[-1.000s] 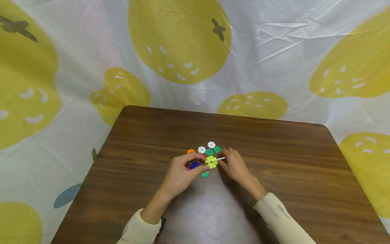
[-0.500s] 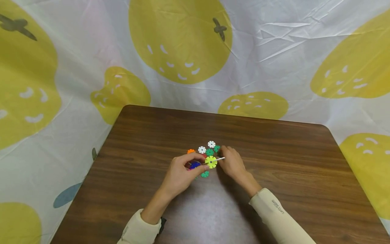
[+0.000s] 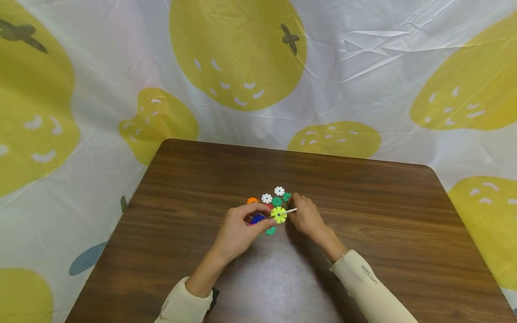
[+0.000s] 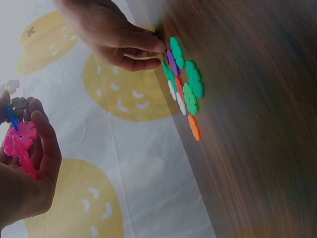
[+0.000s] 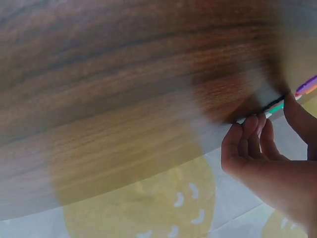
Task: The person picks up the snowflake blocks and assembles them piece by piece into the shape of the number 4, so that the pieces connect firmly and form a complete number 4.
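Observation:
My left hand [image 3: 238, 226] holds, above the table, a cluster of joined notched plastic discs. A yellow disc [image 3: 278, 220] faces up, a white disc [image 3: 292, 210] slots into it edge-on, and a blue disc [image 3: 257, 218] sits between thumb and fingers. Pink discs [image 4: 22, 136] of the cluster show in the left wrist view. At the right end of the loose discs, my right hand [image 3: 308, 217] is low at the tabletop. Its thumb and curled fingers pinch the thin edge of a black disc [image 5: 275, 102], mostly hidden by the hand.
Loose discs lie flat around the hands: white [image 3: 279, 191], green [image 3: 277, 202], orange [image 3: 252, 200], red [image 4: 179, 87] and purple [image 4: 172, 63]. The brown wooden table [image 3: 383, 215] reaches back to a white cloth [image 3: 250, 123] with yellow fruit prints.
My right hand has shifted slightly left and closed over the black disc, which showed beside its fingers a second ago. My left hand keeps the cluster nearly still.

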A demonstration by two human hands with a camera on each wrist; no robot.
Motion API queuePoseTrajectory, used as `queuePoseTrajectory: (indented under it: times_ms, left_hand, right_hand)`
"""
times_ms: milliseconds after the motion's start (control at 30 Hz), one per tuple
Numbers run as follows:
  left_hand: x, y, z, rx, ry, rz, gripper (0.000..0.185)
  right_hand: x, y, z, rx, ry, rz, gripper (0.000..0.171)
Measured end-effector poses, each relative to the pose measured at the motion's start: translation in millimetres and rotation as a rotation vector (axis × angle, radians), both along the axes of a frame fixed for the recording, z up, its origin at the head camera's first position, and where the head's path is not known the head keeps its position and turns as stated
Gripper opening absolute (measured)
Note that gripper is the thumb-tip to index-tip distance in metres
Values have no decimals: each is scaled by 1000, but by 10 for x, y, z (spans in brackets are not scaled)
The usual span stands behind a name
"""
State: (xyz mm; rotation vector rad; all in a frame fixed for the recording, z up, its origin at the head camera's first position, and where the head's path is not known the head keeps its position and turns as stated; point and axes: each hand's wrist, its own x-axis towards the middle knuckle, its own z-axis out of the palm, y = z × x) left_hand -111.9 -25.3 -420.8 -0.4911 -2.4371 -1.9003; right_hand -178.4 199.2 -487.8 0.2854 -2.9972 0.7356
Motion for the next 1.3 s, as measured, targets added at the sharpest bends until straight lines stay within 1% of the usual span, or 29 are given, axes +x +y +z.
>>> queuePoseTrajectory:
  times_ms: [267, 467, 567, 700, 833, 900, 1000, 1133, 1300]
  left_hand:
    - [8, 30, 4, 16, -7, -11, 19]
    - [13, 36, -2, 14, -16, -24, 17]
    - [15, 29, -6, 9, -22, -19, 17]
    - [14, 21, -11, 2, -23, -10, 16]
    - [10, 24, -14, -1, -25, -11, 17]
    - [9, 27, -9, 0, -27, -11, 17]
    - [11, 30, 3, 3, -26, -11, 16]
    - [15, 33, 21, 1, -18, -13, 16]
    - [18, 37, 28, -2, -22, -16, 17]
  right_hand:
    - [53, 58, 33, 8, -9, 44, 28]
    - [107, 92, 24, -12, -61, 40, 21]
    - [135, 96, 5, -31, -67, 34, 19]
    - [178, 117, 4, -63, -60, 32, 12]
    - [236, 169, 87, -112, -65, 15, 11]
    - [279, 194, 156, -144, -53, 6, 10]
    - [346, 222, 251, -186, -23, -10, 4]
    - [416, 230, 332, -229, 5, -33, 7]
    - [485, 213, 403, -248, 42, -32, 10]
